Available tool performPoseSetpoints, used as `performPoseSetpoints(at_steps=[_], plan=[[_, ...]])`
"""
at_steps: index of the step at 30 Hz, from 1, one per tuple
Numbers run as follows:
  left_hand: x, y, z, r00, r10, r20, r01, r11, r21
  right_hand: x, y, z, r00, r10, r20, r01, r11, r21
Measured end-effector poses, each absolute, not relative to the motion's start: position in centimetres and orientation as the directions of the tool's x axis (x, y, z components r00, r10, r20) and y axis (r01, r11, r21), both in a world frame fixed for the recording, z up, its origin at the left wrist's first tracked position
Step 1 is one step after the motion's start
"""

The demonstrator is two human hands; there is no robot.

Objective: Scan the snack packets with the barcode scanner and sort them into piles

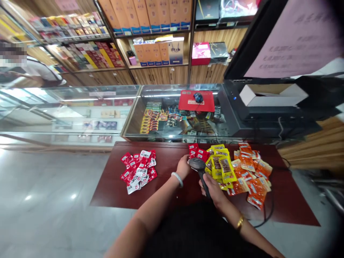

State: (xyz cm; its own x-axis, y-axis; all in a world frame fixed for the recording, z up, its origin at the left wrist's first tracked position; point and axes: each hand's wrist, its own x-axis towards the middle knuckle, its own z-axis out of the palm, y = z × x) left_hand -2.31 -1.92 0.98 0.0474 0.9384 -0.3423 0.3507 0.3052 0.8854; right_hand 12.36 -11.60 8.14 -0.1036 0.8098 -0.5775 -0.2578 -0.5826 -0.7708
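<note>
In the head view, a dark handheld barcode scanner is gripped by the right hand, whose fingers are wrapped closed around the handle; the scanner's head is raised above and just ahead of that hand, tilted toward the packets. A gold bracelet is worn on the right wrist. The left hand is placed just to the left of the scanner head, its fingers curled at the edge of a small group of red packets; whether a packet is actually pinched cannot be told, as the fingertips are hidden. A pale bangle is worn on the left wrist.

Immediately right of the scanner, a heap of yellow packets is spread, and further right, beyond the right hand, a heap of orange packets is laid. Well to the left of the left hand, a separate pile of red-and-white packets is gathered. All of these are carried by a dark red table.

Ahead of both hands, a glass display counter is seen, with a red mouse pad and a mouse on its top. To the far right ahead, an open white box is set on black equipment. At the far left, another person is partly seen behind the counter.
</note>
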Motion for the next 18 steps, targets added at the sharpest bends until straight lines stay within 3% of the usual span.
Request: performPoseSetpoints(at_steps=[6,11,14,18], plan=[[-11.9,-4.5,0.8,-0.207,0.937,-0.283,0.542,0.351,0.764,9.5,-11.2,7.9,-0.261,0.794,-0.548,-0.163,-0.596,-0.786],[-19.7,-7.7,3.0,-0.466,0.87,-0.16,0.754,0.485,0.444,5.9,-10.9,7.9,-0.379,0.74,-0.556,-0.105,-0.631,-0.768],[-22.8,-8.8,4.2,-0.592,0.794,-0.142,0.739,0.604,0.299,3.7,-10.8,8.0,-0.441,0.713,-0.544,-0.079,-0.635,-0.768],[-25.4,-8.6,4.4,-0.616,0.775,-0.142,0.741,0.632,0.227,1.3,-10.8,7.9,-0.497,0.687,-0.53,-0.026,-0.623,-0.782]])
